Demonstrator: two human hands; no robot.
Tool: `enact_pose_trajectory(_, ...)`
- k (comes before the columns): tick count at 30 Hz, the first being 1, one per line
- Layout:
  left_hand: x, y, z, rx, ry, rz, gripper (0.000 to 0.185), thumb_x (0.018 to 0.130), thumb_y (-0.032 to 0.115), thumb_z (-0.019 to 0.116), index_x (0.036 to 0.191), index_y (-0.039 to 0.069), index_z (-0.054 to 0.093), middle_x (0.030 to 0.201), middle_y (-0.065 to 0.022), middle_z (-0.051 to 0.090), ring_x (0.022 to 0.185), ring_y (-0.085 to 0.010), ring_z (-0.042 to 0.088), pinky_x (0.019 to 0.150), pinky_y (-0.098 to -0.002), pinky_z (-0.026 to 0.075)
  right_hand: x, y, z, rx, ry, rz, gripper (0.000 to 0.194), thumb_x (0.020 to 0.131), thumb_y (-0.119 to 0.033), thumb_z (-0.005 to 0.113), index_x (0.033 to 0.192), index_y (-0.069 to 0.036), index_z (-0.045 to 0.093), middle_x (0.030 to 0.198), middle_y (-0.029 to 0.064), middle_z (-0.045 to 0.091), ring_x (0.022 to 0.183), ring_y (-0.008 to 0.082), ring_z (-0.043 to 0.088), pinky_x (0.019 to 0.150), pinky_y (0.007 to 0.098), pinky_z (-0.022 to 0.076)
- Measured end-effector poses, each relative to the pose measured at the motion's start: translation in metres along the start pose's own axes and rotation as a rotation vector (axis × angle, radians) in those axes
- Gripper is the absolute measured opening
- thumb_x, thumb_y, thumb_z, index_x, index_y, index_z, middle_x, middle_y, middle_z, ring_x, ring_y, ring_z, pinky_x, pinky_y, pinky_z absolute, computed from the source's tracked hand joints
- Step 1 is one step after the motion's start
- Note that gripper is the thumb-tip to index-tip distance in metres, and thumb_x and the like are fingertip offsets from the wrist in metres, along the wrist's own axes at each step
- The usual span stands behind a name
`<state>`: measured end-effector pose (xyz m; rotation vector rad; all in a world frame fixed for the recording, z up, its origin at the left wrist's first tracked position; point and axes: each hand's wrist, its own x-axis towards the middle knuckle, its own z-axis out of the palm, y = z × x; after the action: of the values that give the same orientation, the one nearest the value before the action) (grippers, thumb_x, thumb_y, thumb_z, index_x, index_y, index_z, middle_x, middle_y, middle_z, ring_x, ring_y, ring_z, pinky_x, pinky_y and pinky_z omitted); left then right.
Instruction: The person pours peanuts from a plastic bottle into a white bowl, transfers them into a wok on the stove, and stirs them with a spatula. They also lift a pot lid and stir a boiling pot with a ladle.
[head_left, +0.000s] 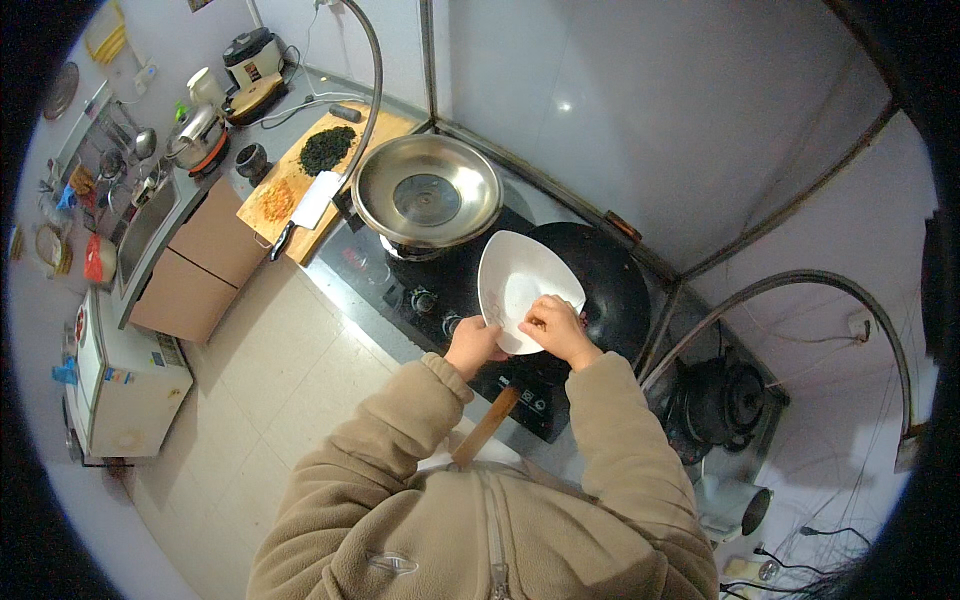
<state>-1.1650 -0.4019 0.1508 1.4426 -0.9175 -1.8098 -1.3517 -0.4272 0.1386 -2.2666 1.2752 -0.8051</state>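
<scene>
My left hand (475, 346) grips the near-left edge of a white rounded-triangular bowl (504, 274), thumb over its rim. The bowl is tilted, and the inside that I can see looks bare apart from faint marks near the left rim. My right hand (559, 328) is over the bowl's near-right side with its fingers bunched; whether they pinch something is hidden. Below and behind the bowl sits a black wok (619, 289) on the gas hob, its wooden handle (487, 426) pointing toward me. Small reddish bits show beside the right hand, at the wok.
A wide steel pan (469, 169) stands on the other burner. Left of it, a wooden cutting board (307, 244) carries a cleaver (315, 201), chopped dark greens (326, 150) and an orange chopped heap (275, 201). A black pot (724, 401) stands at right. A grey hose (377, 75) arches over the board.
</scene>
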Motion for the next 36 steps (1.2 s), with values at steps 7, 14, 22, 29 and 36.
enact_pose_trajectory(7, 0.0, 0.0, -0.004, -0.065, 0.0, -0.023, 0.031, 0.082, 0.008, 0.046, 0.107, -0.009, 0.054, 0.091, -0.0166, 0.063, 0.072, -0.0249, 0.065, 0.064, -0.0341, 0.056, -0.02, 0.005, 0.005, -0.042, 0.225, -0.188, 0.025, 0.076, -0.012, 0.066, 0.06, -0.003, 0.049, 0.063, 0.0095, 0.052, 0.059, 0.0253, 0.051, 0.054, 0.0341, 0.0394)
enact_pose_trajectory(14, -0.003, -0.002, -0.003, 0.037, 0.017, -0.017, 0.033, 0.082, 0.007, 0.045, 0.108, -0.011, 0.052, 0.092, -0.0174, 0.063, 0.073, -0.0242, 0.065, 0.065, -0.0348, 0.056, -0.003, 0.026, 0.017, 0.827, 0.654, 0.639, 0.041, 0.092, -0.029, 0.052, 0.057, -0.008, 0.045, 0.053, -0.0011, 0.045, 0.043, 0.009, 0.041, 0.039, 0.0277, 0.0343)
enact_pose_trajectory(22, -0.005, -0.004, -0.004, -0.002, 0.002, -0.008, 0.033, 0.082, 0.007, 0.044, 0.109, -0.012, 0.052, 0.096, -0.0183, 0.062, 0.075, -0.0259, 0.065, 0.067, -0.0356, 0.056, -0.012, 0.041, -0.012, 1.591, 0.764, 0.936, 0.028, 0.095, -0.029, 0.046, 0.086, -0.004, 0.055, 0.057, 0.0008, 0.047, 0.044, 0.0094, 0.038, 0.037, 0.0227, 0.0292)
enact_pose_trajectory(29, -0.006, -0.006, -0.011, 0.033, -0.003, 0.035, 0.033, 0.082, 0.007, 0.045, 0.108, -0.012, 0.052, 0.096, -0.0181, 0.063, 0.075, -0.0263, 0.065, 0.067, -0.036, 0.057, -0.037, 0.044, -0.022, 1.064, 0.501, 0.994, 0.035, 0.098, -0.031, 0.039, 0.086, -0.004, 0.058, 0.066, 0.0, 0.05, 0.053, 0.0099, 0.041, 0.048, 0.0251, 0.0339)
enact_pose_trajectory(36, -0.012, -0.006, -0.018, 0.048, -0.003, 0.056, 0.032, 0.082, 0.006, 0.045, 0.108, -0.01, 0.054, 0.094, -0.0177, 0.063, 0.074, -0.0258, 0.066, 0.065, -0.0353, 0.057, -0.039, 0.051, -0.011, 0.566, 0.402, 0.676, 0.019, 0.088, -0.016, 0.055, 0.09, 0.0, 0.064, 0.084, 0.0052, 0.062, 0.078, 0.0177, 0.058, 0.074, 0.0299, 0.046)
